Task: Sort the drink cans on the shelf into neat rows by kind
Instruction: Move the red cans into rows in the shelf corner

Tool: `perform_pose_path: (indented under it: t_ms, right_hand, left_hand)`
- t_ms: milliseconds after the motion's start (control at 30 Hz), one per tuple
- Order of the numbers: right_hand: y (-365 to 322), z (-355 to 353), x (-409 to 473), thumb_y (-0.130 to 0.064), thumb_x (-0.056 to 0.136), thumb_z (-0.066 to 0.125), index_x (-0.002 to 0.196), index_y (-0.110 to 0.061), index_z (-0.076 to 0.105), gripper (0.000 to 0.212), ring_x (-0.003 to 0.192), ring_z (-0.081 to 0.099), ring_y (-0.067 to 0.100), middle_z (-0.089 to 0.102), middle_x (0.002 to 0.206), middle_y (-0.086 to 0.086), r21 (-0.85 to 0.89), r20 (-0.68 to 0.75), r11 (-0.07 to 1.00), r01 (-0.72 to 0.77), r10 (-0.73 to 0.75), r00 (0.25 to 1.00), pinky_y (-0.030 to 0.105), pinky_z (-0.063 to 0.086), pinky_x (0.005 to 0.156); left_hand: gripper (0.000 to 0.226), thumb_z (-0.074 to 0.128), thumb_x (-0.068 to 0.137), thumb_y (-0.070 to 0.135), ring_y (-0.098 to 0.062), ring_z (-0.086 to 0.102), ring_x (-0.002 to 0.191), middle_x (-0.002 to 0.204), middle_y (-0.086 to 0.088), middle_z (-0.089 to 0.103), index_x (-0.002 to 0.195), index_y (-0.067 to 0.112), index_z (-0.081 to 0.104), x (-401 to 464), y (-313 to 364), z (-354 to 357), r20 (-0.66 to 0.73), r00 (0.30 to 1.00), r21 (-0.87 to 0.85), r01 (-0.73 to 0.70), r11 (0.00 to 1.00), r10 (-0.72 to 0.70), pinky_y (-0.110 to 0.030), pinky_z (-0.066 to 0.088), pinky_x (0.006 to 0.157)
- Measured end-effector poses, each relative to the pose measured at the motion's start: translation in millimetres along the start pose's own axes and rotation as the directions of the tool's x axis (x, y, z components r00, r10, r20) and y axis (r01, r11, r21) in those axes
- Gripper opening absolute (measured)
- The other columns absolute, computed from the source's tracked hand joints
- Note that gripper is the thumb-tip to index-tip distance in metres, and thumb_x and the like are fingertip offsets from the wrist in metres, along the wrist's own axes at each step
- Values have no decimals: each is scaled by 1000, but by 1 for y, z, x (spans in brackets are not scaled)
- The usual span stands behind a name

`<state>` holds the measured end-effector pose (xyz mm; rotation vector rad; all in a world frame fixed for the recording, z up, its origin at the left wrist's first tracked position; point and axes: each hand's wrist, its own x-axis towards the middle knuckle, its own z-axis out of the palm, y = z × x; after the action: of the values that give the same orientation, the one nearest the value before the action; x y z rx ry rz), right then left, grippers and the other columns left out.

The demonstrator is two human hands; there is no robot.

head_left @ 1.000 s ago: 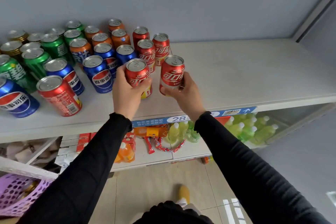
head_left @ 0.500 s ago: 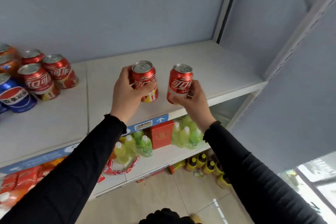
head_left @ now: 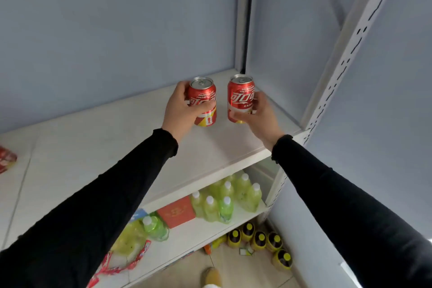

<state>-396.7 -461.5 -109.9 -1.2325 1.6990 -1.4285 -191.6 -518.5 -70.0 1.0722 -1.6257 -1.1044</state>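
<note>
Left grip (head_left: 181,110) wrapping red can (head_left: 203,100), right grip (head_left: 258,117) clasping second red can (head_left: 240,98)

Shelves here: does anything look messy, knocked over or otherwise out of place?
Mostly the bottom. Several dark yellow-capped bottles stand on the floor by the wall, not shelved, with a scrap of paper among them. Red wrappers spill over the lower shelf's edge. The two cans in the hands look upright and undamaged.

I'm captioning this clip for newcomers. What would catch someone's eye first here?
Two red cola cans stand out against the white shelf near its right back corner: the left hand grips one can, the right hand the other can. Below, green drink bottles cluster on the lower shelf.
</note>
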Motion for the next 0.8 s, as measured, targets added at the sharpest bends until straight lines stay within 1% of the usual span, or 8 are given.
perform_pose_path:
  t_ms: [100, 200, 300, 367, 433, 533, 633, 800]
  right_hand:
    - [8, -1, 52, -26, 72, 87, 132, -18, 46, 73, 106, 65, 15, 65, 120, -3, -1, 3, 1000, -22, 22, 1000, 34, 54, 94]
    - [17, 1, 101, -30, 68, 89, 130, -18, 45, 77, 109, 65, 19, 65, 121, -1, -5, 13, 999, -46, 46, 999, 46, 54, 99]
    - [21, 5, 139, -25, 72, 87, 124, -20, 46, 66, 105, 64, 17, 63, 113, -6, -30, 29, 999, -39, 40, 999, 40, 53, 97]
    - [20, 8, 157, -21, 73, 87, 122, -18, 46, 64, 105, 62, 18, 61, 110, -6, -40, 44, 999, -27, 29, 999, 34, 52, 95]
    - [21, 12, 174, -16, 73, 87, 122, -14, 48, 63, 106, 61, 19, 60, 111, -4, -51, 56, 999, -8, 10, 998, 33, 50, 93]
    - [26, 17, 199, -8, 70, 88, 117, -11, 52, 59, 106, 62, 21, 61, 112, 1, -52, 65, 999, 12, -9, 998, 34, 51, 94]
    - [35, 22, 219, -8, 68, 89, 124, -6, 53, 67, 110, 64, 25, 65, 120, 9, -67, 83, 998, 17, -11, 997, 41, 52, 100]
    - [47, 25, 240, -20, 67, 91, 130, -12, 51, 75, 116, 62, 24, 64, 126, 7, -105, 130, 994, 12, 1, 992, 42, 48, 105]
  left_hand:
    - [65, 89, 73, 22, -7, 65, 106, 120, 6, 67, 128, 19, 55, 45, -6, 16, -5, 1000, 5, 19, 1000, -19, -19, 51, 82]
    - [67, 90, 72, 22, -10, 65, 107, 121, 4, 66, 129, 18, 54, 89, -18, 27, -20, 999, 14, 45, 999, -44, -26, 54, 88]
    - [68, 91, 71, 22, -18, 65, 113, 124, 0, 66, 127, 18, 53, 129, -30, 36, -35, 998, 50, 47, 998, -46, -38, 54, 99]
    - [68, 91, 71, 20, -19, 65, 114, 125, -1, 66, 127, 17, 53, 148, -35, 41, -46, 997, 60, 61, 996, -58, -40, 54, 100]
    - [65, 91, 71, 18, -18, 65, 111, 122, -1, 66, 124, 16, 54, 162, -38, 48, -62, 996, 55, 70, 996, -67, -37, 54, 97]
    - [60, 90, 71, 13, -18, 66, 106, 117, -2, 68, 120, 15, 55, 180, -43, 57, -90, 995, 65, 58, 996, -52, -32, 54, 91]
    - [56, 88, 72, 9, -16, 65, 102, 113, 0, 67, 119, 14, 56, 194, -48, 61, -117, 992, 79, 63, 995, -53, -29, 54, 87]
    - [60, 89, 71, 12, -22, 66, 110, 118, -3, 69, 121, 16, 57, 210, -57, 62, -113, 991, 137, 82, 987, -66, -46, 54, 100]
